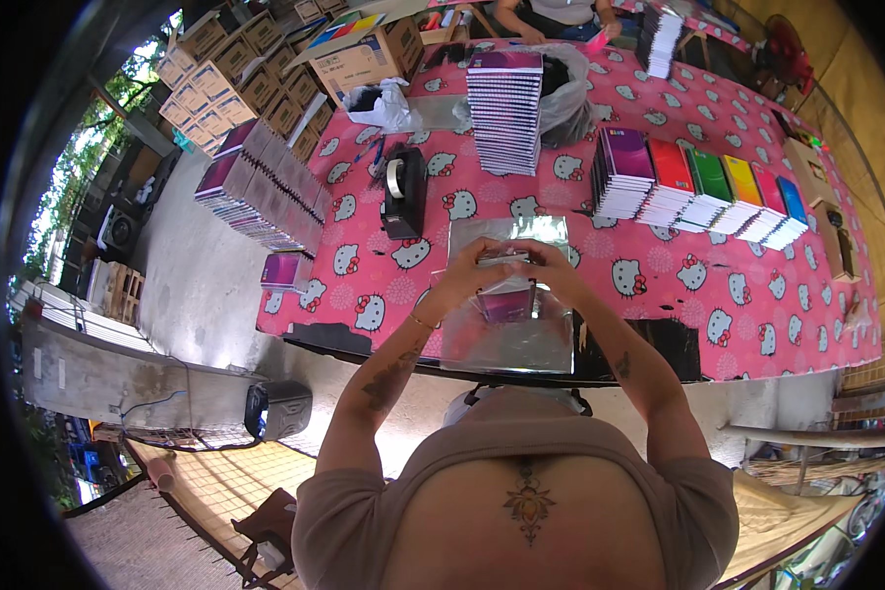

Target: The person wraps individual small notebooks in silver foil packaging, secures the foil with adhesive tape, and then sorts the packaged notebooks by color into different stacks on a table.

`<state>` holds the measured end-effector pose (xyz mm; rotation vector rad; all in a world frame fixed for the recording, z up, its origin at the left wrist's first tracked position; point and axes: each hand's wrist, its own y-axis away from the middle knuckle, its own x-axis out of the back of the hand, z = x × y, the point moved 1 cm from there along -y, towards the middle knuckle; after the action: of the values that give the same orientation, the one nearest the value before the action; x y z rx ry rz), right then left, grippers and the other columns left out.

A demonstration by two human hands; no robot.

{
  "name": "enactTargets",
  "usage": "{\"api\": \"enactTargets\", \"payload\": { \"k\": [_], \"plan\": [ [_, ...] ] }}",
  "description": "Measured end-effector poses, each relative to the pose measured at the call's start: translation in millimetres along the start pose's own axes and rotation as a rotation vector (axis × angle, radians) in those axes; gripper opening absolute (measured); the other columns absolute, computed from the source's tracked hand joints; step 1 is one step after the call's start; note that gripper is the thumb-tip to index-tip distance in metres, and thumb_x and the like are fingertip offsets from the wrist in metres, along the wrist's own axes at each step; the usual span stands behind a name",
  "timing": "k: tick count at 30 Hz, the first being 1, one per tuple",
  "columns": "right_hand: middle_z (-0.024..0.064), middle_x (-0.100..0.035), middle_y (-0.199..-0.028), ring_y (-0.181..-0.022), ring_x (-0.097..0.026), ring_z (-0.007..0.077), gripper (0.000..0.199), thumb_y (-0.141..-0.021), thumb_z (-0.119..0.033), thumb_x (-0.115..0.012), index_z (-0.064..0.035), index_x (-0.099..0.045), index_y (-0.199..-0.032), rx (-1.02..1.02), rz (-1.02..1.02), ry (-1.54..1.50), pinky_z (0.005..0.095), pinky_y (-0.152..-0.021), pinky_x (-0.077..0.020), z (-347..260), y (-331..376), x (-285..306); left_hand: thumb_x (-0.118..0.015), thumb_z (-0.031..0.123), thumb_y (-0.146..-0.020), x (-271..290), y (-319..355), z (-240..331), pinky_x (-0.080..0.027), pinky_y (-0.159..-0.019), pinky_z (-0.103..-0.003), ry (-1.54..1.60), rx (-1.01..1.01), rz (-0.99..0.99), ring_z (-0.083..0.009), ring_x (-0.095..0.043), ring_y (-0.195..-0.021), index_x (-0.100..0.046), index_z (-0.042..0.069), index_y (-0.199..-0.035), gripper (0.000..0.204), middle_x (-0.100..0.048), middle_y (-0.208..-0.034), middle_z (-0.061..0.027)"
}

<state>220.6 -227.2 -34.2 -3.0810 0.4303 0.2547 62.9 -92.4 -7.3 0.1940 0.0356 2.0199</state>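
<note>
A small purple-covered notebook lies on a shiny clear plastic sheet at the near edge of the table. My left hand is closed over its far left side, fingers bent inward. On the other side, my right hand curls round the far right part, its fingertips almost meeting the left ones. Between the hands a pale, glossy strip shows, but my fingers hide whether it is page edges or plastic. The sheet spreads out flat beyond and in front of both hands.
A black tape dispenser stands left of the sheet. Tall purple notebook stacks rise behind and at the left. Coloured notebook stacks line the right. Cardboard boxes are at the back left; another person's hand is across the table.
</note>
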Motion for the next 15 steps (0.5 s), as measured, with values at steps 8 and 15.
{"api": "enactTargets", "payload": {
  "k": [8,15],
  "plan": [
    [0.0032,-0.06,-0.128,-0.12,-0.052,0.0146,0.054,-0.087,-0.025,-0.075,-0.006,-0.056,-0.134,0.046,-0.139,0.096,0.0346,-0.103,-0.0399,-17,6,7,-0.074,0.036,-0.088,21,19,-10,-0.04,-0.102,-0.035,0.055,-0.167,-0.123,-0.0178,-0.05,-0.124,-0.049,0.003,-0.137,0.064,-0.057,-0.13,-0.0077],
    [0.0063,-0.063,-0.117,-0.114,-0.056,0.0245,0.044,-0.082,-0.029,-0.077,-0.0099,-0.066,-0.12,0.562,-0.126,0.973,0.0402,-0.099,-0.0416,-37,31,-8,-0.077,0.026,-0.082,10,52,25,-0.041,-0.107,-0.046,-1.207,-0.804,0.004,-0.0337,-0.052,-0.126,-0.058,0.005,-0.132,0.058,-0.055,-0.138,-0.0131]
  ]
}}
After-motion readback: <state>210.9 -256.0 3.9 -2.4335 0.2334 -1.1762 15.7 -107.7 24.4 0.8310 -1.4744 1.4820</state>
